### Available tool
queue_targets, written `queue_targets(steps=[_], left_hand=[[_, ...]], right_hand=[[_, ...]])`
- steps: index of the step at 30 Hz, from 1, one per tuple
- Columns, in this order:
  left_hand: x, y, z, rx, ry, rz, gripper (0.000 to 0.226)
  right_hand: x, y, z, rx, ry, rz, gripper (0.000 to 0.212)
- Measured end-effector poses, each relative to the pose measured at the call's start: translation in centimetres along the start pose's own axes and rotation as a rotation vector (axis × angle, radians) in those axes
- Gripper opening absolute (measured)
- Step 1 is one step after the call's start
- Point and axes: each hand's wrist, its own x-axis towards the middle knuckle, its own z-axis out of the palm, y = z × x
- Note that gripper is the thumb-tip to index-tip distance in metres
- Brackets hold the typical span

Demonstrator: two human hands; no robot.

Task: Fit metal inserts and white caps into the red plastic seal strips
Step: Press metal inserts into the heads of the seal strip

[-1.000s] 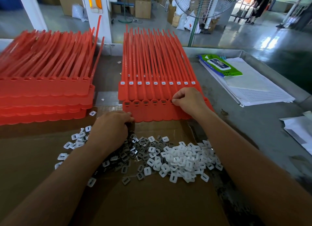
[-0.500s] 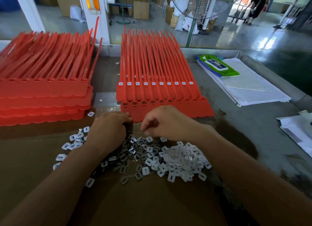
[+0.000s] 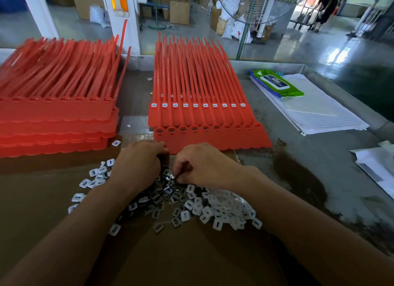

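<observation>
Biggest thing first: the stacked mats of long red plastic seal strips [image 3: 204, 119] are lying flat just beyond the fingertips, with the front row of sockets sitting right past the knuckles and the near edge almost touching them. I'm guessing these are handling light and floppy along the tails but fairly stiff at the joined head end, so pressing down at the sockets is making more sense than lifting anything. The brown cardboard sheet [image 3: 191, 253] is lying under both wrists. The left hand [image 3: 138, 166] is resting knuckles-up with its fingers curled under; the tips are hidden, so I can't tell if it's holding anything. The right hand [image 3: 202, 166] is curling in too, thumb and forefinger closing together down at the pile, but whether they're actually pinching a piece is too small to make out. The small square white plastic caps [image 3: 223, 206] are heaped mostly below and to the right of the right fingers. They're looking feather-light and smooth, probably skidding around, so gripping by the two opposite edges seems the way. The tiny dark slotted metal inserts [image 3: 166, 192] are sitting directly under and between both sets of fingertips. Thin, stiff, likely sharp-edged and slippery, so a fingertip pinch on the rim is what I'd be going for.
</observation>
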Motion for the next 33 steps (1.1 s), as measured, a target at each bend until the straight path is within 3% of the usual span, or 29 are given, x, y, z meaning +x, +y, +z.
queue_targets(steps=[13,24,29,33], left_hand=[[0.0,0.0,0.1,0.003,0.020,0.013,0.039],[0.2,-0.1,0.2,0.019,0.011,-0.020,0.044],[0.2,-0.2,0.3,0.017,0.009,-0.025,0.045],[0.2,-0.2,0.3,0.013,0.020,-0.025,0.044]], right_hand=[[-0.6,0.8,-0.5,0.201,0.089,0.003,0.007],[-1.2,2.3,-1.0,0.238,0.183,0.068,0.004],[-1.7,3.7,-1.6,0.210,0.234,0.089,0.019],[-2.0,5.1,-2.7,0.181,0.330,0.163,0.015]])
